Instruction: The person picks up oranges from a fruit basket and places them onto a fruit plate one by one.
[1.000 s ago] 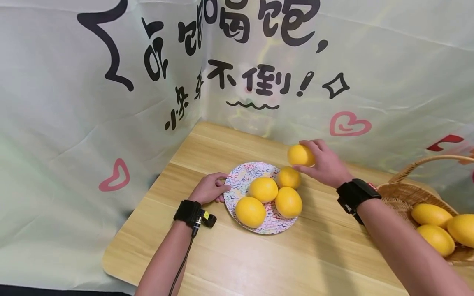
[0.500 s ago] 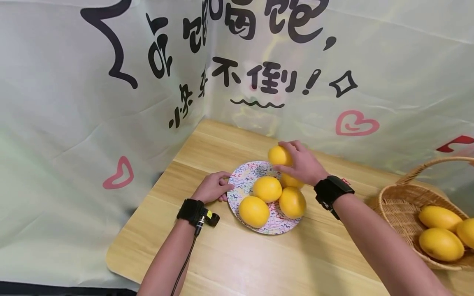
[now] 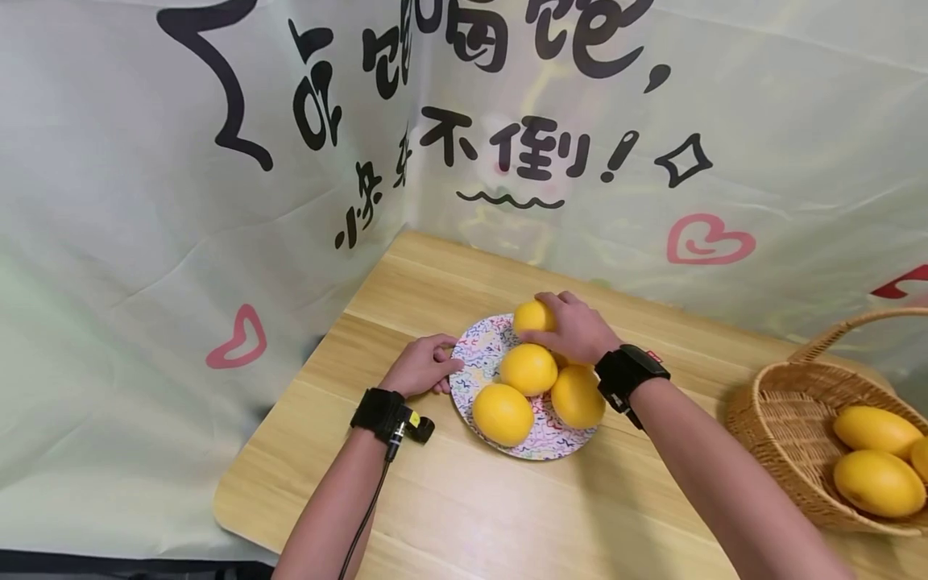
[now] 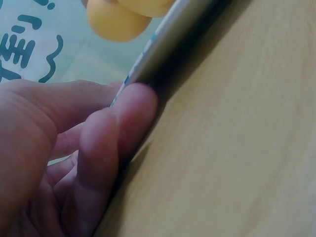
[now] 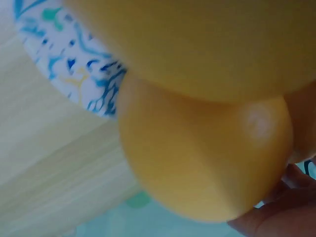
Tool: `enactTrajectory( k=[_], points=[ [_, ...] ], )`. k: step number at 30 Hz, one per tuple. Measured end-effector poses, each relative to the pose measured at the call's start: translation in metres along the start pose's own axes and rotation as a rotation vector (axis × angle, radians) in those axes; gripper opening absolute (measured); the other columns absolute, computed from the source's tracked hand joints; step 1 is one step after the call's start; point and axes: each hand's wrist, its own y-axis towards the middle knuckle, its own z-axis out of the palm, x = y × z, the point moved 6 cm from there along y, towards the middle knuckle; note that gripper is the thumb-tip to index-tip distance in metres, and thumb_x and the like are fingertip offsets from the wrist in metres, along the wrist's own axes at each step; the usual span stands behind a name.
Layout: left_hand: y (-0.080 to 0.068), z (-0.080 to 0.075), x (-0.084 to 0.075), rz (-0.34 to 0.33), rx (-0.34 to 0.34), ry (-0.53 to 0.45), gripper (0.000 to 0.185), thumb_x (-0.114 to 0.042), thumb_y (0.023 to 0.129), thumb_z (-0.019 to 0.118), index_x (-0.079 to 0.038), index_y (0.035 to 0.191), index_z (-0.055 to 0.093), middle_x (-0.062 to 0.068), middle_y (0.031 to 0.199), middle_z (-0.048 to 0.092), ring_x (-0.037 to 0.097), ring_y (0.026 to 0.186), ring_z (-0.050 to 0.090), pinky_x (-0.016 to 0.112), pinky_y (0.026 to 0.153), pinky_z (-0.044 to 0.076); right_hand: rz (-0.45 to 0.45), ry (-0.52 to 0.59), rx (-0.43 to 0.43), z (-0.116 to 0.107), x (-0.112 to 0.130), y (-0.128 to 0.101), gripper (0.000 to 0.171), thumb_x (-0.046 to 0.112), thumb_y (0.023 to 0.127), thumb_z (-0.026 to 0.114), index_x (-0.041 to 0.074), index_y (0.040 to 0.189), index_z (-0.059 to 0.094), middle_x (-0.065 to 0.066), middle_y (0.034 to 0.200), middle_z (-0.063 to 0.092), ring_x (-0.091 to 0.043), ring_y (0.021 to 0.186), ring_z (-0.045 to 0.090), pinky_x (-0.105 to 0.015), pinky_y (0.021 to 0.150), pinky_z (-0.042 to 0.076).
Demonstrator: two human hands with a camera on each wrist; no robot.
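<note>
A round plate [image 3: 478, 342] with a colourful squiggle pattern lies on the wooden table. At its left rim my left hand [image 3: 419, 366] pinches the edge; the left wrist view shows fingertips against the plate's rim [image 4: 148, 49]. Over the plate's back part, my right hand [image 3: 577, 332] grips a round yellow-orange fruit [image 3: 532, 317] between thumb and fingers. Several like fruits sit on the plate, including a front one [image 3: 503, 415], a middle one [image 3: 528, 370] and a right one [image 3: 577, 397]. Another is mostly hidden beneath my right hand. Large fruits [image 5: 202, 158] fill the right wrist view.
To the right stands a wicker basket [image 3: 786, 419] with an arched handle, holding several more yellow-orange fruits [image 3: 879, 483]. A printed cloth [image 3: 594, 234] hangs behind and to the left of the table [image 3: 435, 507].
My right hand has carried the fruit leftward, then down to the plate's back part. My left hand keeps its place at the rim. The head view has shifted slightly, showing more of the basket.
</note>
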Motion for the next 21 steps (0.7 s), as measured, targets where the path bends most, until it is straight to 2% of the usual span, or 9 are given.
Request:
enactTrajectory(
  k=[6, 9, 13, 17, 21],
  points=[
    [0.0, 0.001, 0.0, -0.002, 0.0, -0.007, 0.054, -0.024, 0.098, 0.073, -0.01, 0.147, 0.056, 0.005, 0.088, 0.072, 0.016, 0.057, 0.069, 0.029, 0.055, 0.06, 0.049, -0.001, 0.054, 0.005, -0.003, 0.004, 0.083, 0.068, 0.094, 0.06, 0.008, 0.151, 0.047, -0.023, 0.13, 0.063, -0.035, 0.107, 0.06, -0.049, 0.094, 0.053],
    [0.001, 0.002, 0.0, -0.001, 0.0, -0.008, 0.054, -0.024, 0.098, 0.073, -0.011, 0.147, 0.056, 0.005, 0.088, 0.072, 0.016, 0.058, 0.069, 0.029, 0.055, 0.06, 0.046, -0.012, 0.058, 0.005, -0.004, 0.003, 0.08, 0.067, 0.096, 0.059, 0.007, 0.149, 0.05, -0.022, 0.128, 0.064, -0.034, 0.107, 0.061, -0.048, 0.093, 0.053],
    [0.001, 0.002, 0.0, -0.001, -0.002, -0.008, 0.054, -0.024, 0.098, 0.073, -0.01, 0.147, 0.056, 0.005, 0.088, 0.071, 0.016, 0.058, 0.069, 0.028, 0.055, 0.06, 0.046, -0.021, 0.067, 0.004, -0.004, 0.0, 0.08, 0.066, 0.097, 0.057, 0.007, 0.15, 0.049, -0.024, 0.132, 0.064, -0.037, 0.111, 0.061, -0.053, 0.096, 0.053],
    [0.002, 0.002, 0.001, -0.006, 0.0, -0.007, 0.054, -0.024, 0.098, 0.073, -0.01, 0.147, 0.055, 0.005, 0.088, 0.072, 0.016, 0.058, 0.069, 0.028, 0.055, 0.06, 0.049, -0.016, 0.075, -0.001, -0.007, -0.004, 0.078, 0.065, 0.1, 0.053, 0.007, 0.152, 0.047, -0.026, 0.141, 0.059, -0.042, 0.123, 0.06, -0.061, 0.107, 0.05],
    [0.002, 0.001, 0.002, -0.006, -0.003, -0.001, 0.054, -0.024, 0.098, 0.073, -0.01, 0.147, 0.055, 0.005, 0.089, 0.072, 0.016, 0.057, 0.069, 0.028, 0.054, 0.059, 0.046, -0.009, 0.045, -0.01, -0.011, -0.008, 0.072, 0.062, 0.102, 0.051, 0.007, 0.149, 0.05, -0.025, 0.146, 0.056, -0.043, 0.126, 0.059, -0.066, 0.11, 0.045]
  ],
)
